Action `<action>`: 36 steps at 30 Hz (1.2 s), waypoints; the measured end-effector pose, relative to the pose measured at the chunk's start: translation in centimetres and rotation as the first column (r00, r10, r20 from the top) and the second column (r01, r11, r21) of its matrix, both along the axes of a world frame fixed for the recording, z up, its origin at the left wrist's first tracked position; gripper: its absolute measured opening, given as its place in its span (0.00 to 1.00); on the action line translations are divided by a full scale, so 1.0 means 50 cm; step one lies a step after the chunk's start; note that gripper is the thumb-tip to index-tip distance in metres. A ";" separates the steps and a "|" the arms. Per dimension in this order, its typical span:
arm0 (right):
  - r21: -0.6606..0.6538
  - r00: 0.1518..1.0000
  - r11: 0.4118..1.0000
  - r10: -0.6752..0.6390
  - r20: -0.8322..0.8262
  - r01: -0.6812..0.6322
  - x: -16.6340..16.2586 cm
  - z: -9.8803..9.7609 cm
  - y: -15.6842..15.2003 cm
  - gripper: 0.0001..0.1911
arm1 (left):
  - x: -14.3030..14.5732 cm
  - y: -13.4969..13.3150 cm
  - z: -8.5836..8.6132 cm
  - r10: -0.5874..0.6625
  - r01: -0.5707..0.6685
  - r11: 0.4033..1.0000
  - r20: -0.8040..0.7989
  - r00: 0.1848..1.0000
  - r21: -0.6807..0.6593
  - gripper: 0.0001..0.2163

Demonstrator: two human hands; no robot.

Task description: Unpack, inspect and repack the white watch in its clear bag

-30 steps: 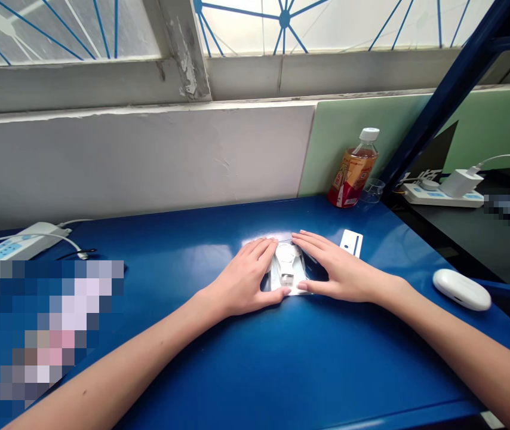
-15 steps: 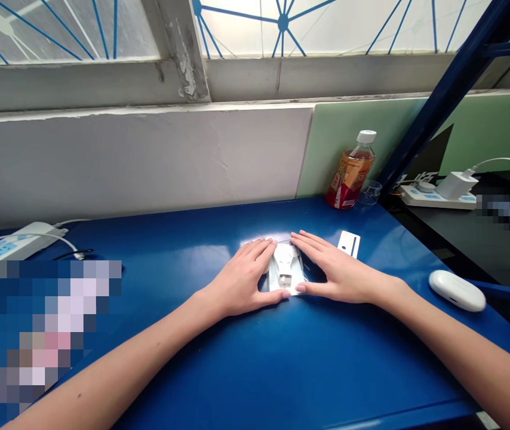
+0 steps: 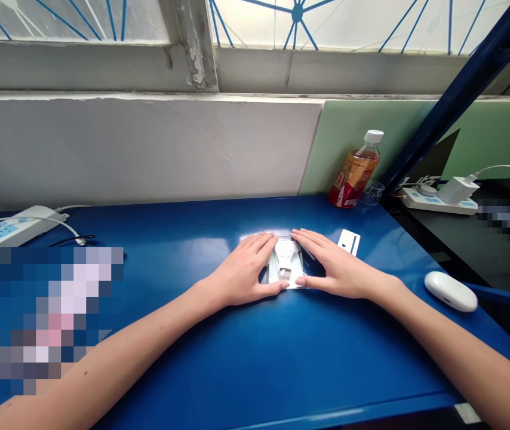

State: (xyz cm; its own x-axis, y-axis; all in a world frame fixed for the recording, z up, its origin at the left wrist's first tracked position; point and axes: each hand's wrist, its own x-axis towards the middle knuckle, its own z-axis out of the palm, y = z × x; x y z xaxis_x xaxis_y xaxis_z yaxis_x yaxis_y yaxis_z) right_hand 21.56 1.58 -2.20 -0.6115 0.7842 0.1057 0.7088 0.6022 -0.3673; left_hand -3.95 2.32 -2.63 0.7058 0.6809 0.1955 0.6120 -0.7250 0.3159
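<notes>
Packet (image 3: 275, 276), shiny and partly covered, lies on the blue tabletop (image 3: 282, 358), well in from its front edge. On this broad surface we have our left hand (image 3: 248, 266) and right hand (image 3: 333, 266), both with fingers extended and thumbs spread, not closed around anything. We judge that they frame the packet so it should lie flat and not slide. It is between them, thumb tips at its near edge, fingertips by its far corners. At its middle sits a white piece (image 3: 285, 260); whether inside or on top, we cannot tell.
</notes>
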 end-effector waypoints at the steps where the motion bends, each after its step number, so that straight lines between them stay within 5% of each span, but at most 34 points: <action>1: 0.003 1.000 1.000 0.000 -0.007 0.000 0.002 -0.001 0.001 0.44 | 0.000 0.000 0.001 0.002 -0.002 1.000 0.003 1.000 -0.004 0.39; 22: 0.030 0.996 0.999 0.034 -0.078 -0.032 0.008 -0.004 0.006 0.43 | -0.001 -0.002 0.001 0.053 -0.055 0.997 -0.027 0.998 -0.054 0.45; 32: 0.205 0.968 0.975 -0.036 -0.248 0.089 0.007 -0.008 0.022 0.08 | -0.002 -0.002 -0.006 0.123 -0.123 0.992 0.022 0.992 0.001 0.29; 36: 0.212 0.964 0.976 0.004 -0.265 0.054 0.007 0.005 0.019 0.13 | 0.000 0.000 -0.005 0.217 -0.222 0.974 0.096 0.972 0.050 0.21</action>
